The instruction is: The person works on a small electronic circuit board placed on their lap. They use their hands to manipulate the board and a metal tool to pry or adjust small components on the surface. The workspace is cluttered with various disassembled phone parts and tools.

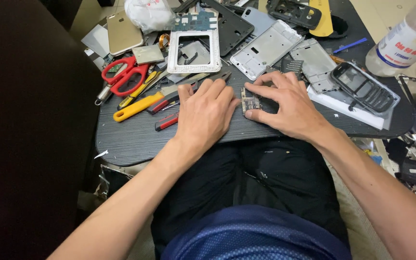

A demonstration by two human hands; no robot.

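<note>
Here I pin the small circuit board [250, 101] to the bench [136, 139]: right hand [290, 103] pinches it, left hand [206, 113] lies flat, empty. Next likely needs pliers [188, 91].

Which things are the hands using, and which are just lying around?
In use:
small green circuit board
left hand
right hand

Lying about:
red-handled scissors
yellow-handled tool
white rectangular plastic frame
old black keypad phone
clear plastic bottle
</note>
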